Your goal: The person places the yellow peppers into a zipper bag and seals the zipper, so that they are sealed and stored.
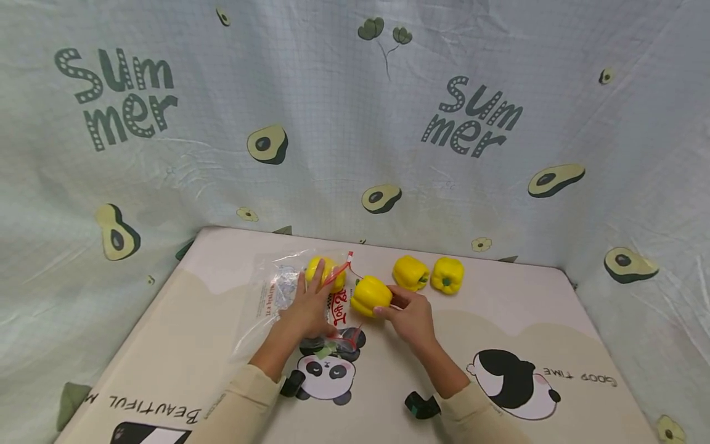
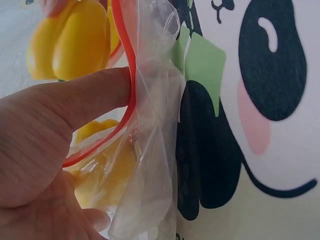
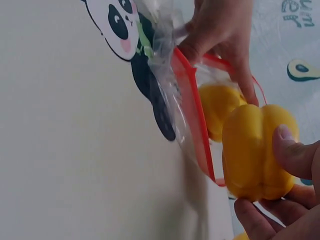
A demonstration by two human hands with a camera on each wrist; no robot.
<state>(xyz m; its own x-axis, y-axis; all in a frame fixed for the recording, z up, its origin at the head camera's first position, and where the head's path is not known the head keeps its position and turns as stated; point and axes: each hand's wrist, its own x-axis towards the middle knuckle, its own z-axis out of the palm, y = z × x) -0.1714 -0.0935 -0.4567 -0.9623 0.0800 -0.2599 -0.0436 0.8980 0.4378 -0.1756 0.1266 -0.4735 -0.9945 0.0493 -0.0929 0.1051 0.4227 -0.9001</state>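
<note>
A yellow bell pepper (image 1: 370,296) is pinched between the thumb and fingers of my right hand (image 1: 409,316), just right of the mouth of a clear zip bag (image 1: 272,296). In the right wrist view this bell pepper (image 3: 257,152) is beside the bag's red rim (image 3: 200,120). My left hand (image 1: 307,308) spreads its fingers over the bag. In the left wrist view its straight thumb (image 2: 95,95) presses the red zip edge (image 2: 131,65) outward, and the mouth stands apart. Another yellow bell pepper (image 1: 324,273) is inside the bag, partly behind my left fingers.
Two more yellow bell peppers, one on its side (image 1: 410,273) and one with its stem toward me (image 1: 447,275), lie at the back right of the table. A printed cloth (image 1: 333,123) hangs behind the table (image 1: 222,333), whose cover bears panda drawings.
</note>
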